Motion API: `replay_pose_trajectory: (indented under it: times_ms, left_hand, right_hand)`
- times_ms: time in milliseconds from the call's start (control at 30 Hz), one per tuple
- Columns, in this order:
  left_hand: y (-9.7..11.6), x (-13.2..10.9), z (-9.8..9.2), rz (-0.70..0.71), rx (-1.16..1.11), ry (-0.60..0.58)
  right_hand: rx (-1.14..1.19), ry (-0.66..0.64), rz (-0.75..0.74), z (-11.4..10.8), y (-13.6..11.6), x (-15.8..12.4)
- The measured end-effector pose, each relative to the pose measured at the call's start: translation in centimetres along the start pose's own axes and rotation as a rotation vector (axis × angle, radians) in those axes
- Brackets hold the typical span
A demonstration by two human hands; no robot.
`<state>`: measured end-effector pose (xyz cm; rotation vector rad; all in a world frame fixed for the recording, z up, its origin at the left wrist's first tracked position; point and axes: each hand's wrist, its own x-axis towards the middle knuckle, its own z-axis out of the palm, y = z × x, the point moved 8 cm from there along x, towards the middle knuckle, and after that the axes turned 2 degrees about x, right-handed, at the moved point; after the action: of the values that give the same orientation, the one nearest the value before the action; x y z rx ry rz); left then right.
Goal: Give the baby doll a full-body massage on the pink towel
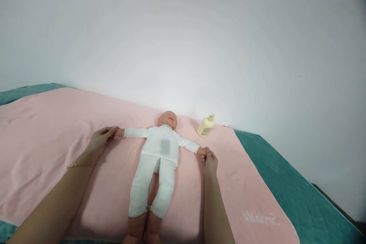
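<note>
A baby doll (pixel 160 145) lies on its back on a pink blanket, its head toward the wall and its feet toward me. Its body, arms and legs are covered in white cloth, with a grey square patch on the belly. Both of its arms are stretched out sideways. My left hand (pixel 102 139) is closed on the doll's hand at the left, fingers pinched around it. At the right, my right hand (pixel 211 162) pinches the doll's other hand. A pale yellow pump bottle (pixel 206 126) stands tilted in view beyond my right hand, touching neither hand.
The pink blanket (pixel 246 183) has wrinkles at the left and white lettering near its right front corner. Beneath it, a green cover (pixel 286 175) shows at the edges. A white wall (pixel 183 45) rises directly behind the doll and bottle.
</note>
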<state>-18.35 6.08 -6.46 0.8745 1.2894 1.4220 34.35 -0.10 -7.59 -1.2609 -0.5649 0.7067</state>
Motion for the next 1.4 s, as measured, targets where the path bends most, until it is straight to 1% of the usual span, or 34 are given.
replay_pose_trajectory:
  times_ms: [133, 233, 433, 567, 733, 900, 1033, 1200, 1400]
  left_hand:
    - [-0.7, 0.7, -0.3, 0.017, 0.008, -0.017]
    - [-1.2, 1.2, -0.4, 0.006, -0.029, -0.044]
    - [-1.3, 1.1, -0.2, -0.038, -0.032, -0.082]
    - [-1.2, 1.1, -0.3, -0.024, -0.024, -0.064]
    - [-1.2, 1.2, -0.4, -0.005, -0.006, -0.025]
    - [-0.8, 0.9, -0.2, 0.007, 0.004, -0.009]
    - [-1.0, 1.1, -0.2, 0.009, -0.022, -0.021]
    - [-1.4, 1.6, -0.3, 0.015, -0.040, -0.038]
    - [-1.2, 1.3, -0.3, 0.008, -0.098, -0.046]
  right_hand:
    - [0.023, 0.008, 0.000, -0.1, 0.2, 0.2]
    - [0.044, 0.017, 0.005, -0.1, 0.5, 0.4]
    - [0.108, 0.010, 0.015, 0.1, 0.6, 0.5]
    - [0.128, -0.006, 0.023, 0.4, 0.3, 0.5]
    - [0.091, -0.007, 0.024, 0.4, 0.0, 0.2]
    - [-0.035, 0.002, -0.026, 0.1, -0.3, -0.1]
    - [-0.101, 0.016, -0.040, -0.1, -0.2, 0.0]
    - [-0.065, 0.018, -0.039, -0.1, 0.1, 0.2]
    - [0.032, -0.011, -0.007, 0.1, 0.2, 0.4]
